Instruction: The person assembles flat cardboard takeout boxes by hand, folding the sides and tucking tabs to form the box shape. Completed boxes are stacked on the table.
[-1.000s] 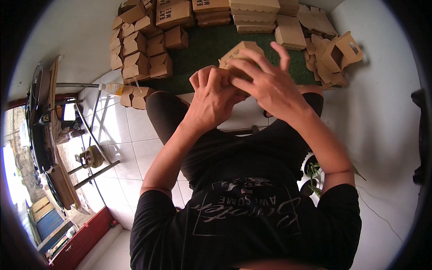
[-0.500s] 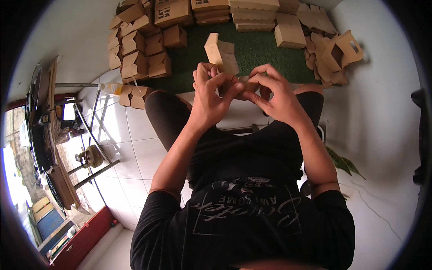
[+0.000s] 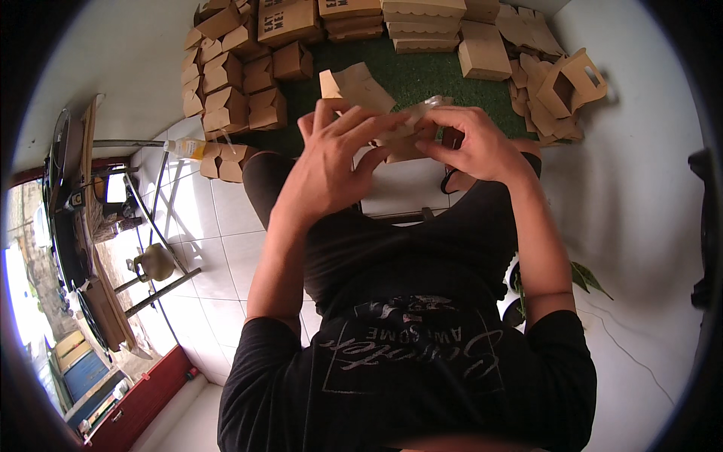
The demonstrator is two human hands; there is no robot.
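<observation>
A partly folded brown cardboard box [image 3: 367,87] is between my hands above the front edge of the green mat, its panels and flaps at slanting angles. My right hand [image 3: 476,139] pinches its right end between thumb and fingers. Bent over its left side, my left hand [image 3: 325,162] has the fingers along the top and the thumb below, holding it. Something pale and shiny [image 3: 435,101] shows at the right fingertips; I cannot make out what it is. The hands cover much of the box's middle.
Stacked small boxes [image 3: 224,73] line the mat's [image 3: 433,75] left side. Larger boxes [image 3: 422,22] stand along the back, with flat cardboard pieces [image 3: 531,34] and a handled box [image 3: 571,84] at right. A bottle [image 3: 184,148] lies by the near-left boxes.
The cardboard box has turned and its panels now spread further left and right. My left hand has shifted left and its fingers have straightened; my right hand has moved slightly right.
</observation>
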